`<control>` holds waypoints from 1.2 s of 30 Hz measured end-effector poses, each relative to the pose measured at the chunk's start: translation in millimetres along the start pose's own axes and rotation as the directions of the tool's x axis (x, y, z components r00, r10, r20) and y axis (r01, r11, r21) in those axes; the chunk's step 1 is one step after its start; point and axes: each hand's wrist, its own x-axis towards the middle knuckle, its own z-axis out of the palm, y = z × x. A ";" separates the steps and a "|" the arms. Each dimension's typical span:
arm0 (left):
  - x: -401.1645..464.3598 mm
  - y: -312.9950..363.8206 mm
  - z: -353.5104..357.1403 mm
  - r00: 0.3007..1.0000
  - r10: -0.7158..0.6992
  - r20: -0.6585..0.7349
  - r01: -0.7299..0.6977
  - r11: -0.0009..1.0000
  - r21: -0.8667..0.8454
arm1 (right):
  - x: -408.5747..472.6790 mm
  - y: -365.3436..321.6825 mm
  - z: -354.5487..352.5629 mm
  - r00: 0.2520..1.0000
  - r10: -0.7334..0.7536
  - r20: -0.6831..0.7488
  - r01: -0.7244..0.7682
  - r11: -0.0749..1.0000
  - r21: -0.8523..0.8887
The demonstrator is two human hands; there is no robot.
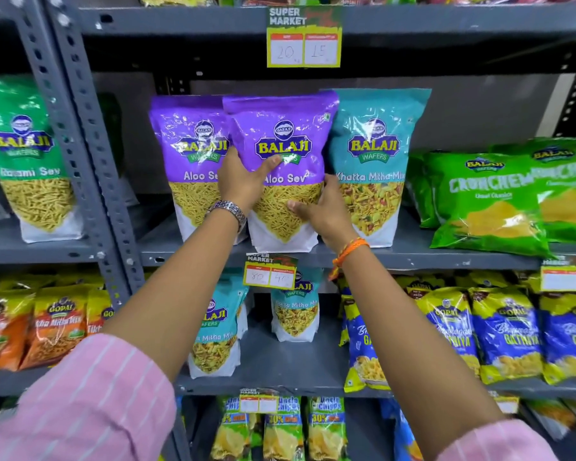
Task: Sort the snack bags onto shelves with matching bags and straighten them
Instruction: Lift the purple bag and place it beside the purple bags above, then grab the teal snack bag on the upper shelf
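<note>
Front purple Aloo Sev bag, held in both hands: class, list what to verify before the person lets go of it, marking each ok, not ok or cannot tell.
1. Both hands on the front Aloo Sev bag: left hand, right hand. Ok.
2. Neighbour on its left matches: second Aloo Sev bag. Ok.
3. Label faces outward and reads upright. Ok.
4. Bag base resting on the shelf: at the front edge. Cannot tell.
5. In line with the row: it overlaps its twin and sits forward. Not ok.
6. Clear of the Khatta Mitha Mix bag: edges meet. Cannot tell.
</note>
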 end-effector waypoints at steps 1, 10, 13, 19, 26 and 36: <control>1.6 -2.2 -0.3 1.000 0.004 0.006 -0.004 1.000 0.004 | 0.5 1.2 0.2 1.000 -0.005 -0.004 0.005 1.000 -0.006; -19.6 -3.1 -9.0 0.993 0.002 -0.119 0.005 0.998 0.061 | -8.2 0.1 4.9 0.989 -0.119 -0.090 0.089 0.955 -0.284; -31.4 -2.9 -9.3 0.984 0.029 -0.173 -0.023 0.999 0.037 | -24.4 -8.7 -4.9 0.979 -0.174 -0.103 0.130 0.932 -0.338; -60.0 16.2 8.2 0.969 0.228 -0.090 -0.233 0.972 -0.044 | -46.6 -13.4 -94.2 0.895 -0.175 -0.410 0.113 0.978 -0.173; -78.8 29.9 67.7 0.926 0.080 0.370 -0.091 0.996 0.012 | 19.2 -3.6 -152.6 0.952 -0.040 -0.303 0.067 0.995 0.077; -94.0 -3.0 128.6 0.869 0.014 0.494 -0.067 0.994 0.090 | 69.5 -17.2 -161.2 0.993 -0.007 0.119 -0.008 0.992 0.122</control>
